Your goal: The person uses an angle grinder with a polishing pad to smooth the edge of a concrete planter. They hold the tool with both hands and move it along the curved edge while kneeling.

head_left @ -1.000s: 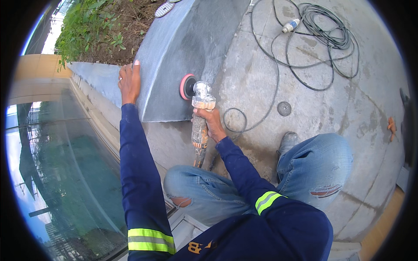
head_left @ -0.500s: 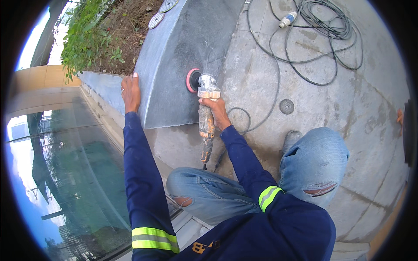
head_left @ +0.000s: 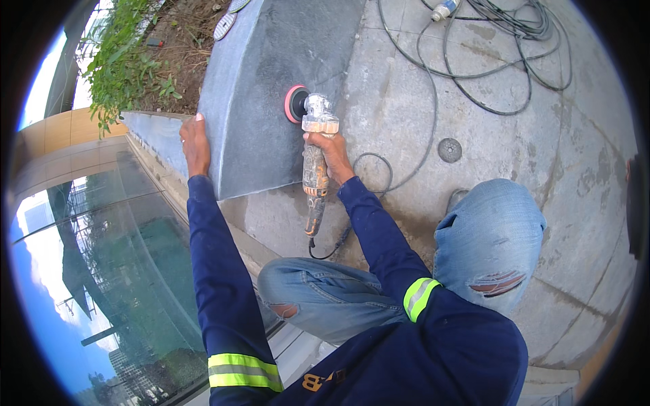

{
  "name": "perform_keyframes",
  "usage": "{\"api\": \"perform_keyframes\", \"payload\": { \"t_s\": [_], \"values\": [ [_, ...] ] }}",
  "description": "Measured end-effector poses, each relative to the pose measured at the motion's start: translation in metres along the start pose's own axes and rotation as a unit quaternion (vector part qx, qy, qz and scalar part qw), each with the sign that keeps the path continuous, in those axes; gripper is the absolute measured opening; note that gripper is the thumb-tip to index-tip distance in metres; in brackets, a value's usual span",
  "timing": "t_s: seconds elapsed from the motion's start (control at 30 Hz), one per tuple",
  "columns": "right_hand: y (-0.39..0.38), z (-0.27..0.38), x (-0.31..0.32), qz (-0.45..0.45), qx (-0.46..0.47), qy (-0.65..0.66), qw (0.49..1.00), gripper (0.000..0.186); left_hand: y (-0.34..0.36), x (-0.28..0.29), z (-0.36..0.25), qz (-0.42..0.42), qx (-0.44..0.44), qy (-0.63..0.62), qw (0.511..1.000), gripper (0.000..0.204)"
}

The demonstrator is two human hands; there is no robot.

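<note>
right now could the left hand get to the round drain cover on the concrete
Probably not: the left hand rests on the stone slab's far edge, and the drain cover lies beyond the grinder and right hand.

so counting it up: two hands, left (head_left: 195,143) and right (head_left: 330,154), one angle grinder (head_left: 314,157) with one pink pad (head_left: 294,103), one grey stone slab (head_left: 271,88), one cable coil (head_left: 504,27), one round floor drain cap (head_left: 449,149).

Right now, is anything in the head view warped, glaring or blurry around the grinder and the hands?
Head view: fisheye bends the stone slab edges and glass railing; even daylight, no harsh glare; the railing mirrors sky; grinder, right hand and left hand look sharp.
</note>
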State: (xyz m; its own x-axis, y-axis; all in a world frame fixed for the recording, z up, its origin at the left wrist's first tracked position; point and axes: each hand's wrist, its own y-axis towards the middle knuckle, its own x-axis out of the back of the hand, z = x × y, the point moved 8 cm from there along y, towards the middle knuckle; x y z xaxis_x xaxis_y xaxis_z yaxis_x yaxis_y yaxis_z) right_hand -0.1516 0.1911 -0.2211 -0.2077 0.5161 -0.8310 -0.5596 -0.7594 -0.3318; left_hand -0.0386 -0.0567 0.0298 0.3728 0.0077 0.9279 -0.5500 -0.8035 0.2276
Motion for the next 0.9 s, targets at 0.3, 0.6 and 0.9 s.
{"api": "perform_keyframes", "payload": {
  "t_s": [0.3, 0.6, 0.9],
  "values": [
    [-0.061, -0.043, -0.005, 0.018, -0.022, -0.044, 0.999, 0.044, -0.006, 0.001, 0.0, -0.011, 0.023, -0.038, 0.999, 0.068],
    [-0.006, 0.024, -0.032, 0.039, 0.046, -0.055, 0.997, 0.039, -0.002, -0.003, -0.005, -0.003, 0.009, 0.001, 1.0, 0.069],
    [-0.032, -0.014, -0.006, 0.027, -0.026, -0.036, 0.999, 0.039, 0.003, 0.001, 0.01, -0.002, -0.003, 0.046, 0.999, 0.07]
  ]
}}
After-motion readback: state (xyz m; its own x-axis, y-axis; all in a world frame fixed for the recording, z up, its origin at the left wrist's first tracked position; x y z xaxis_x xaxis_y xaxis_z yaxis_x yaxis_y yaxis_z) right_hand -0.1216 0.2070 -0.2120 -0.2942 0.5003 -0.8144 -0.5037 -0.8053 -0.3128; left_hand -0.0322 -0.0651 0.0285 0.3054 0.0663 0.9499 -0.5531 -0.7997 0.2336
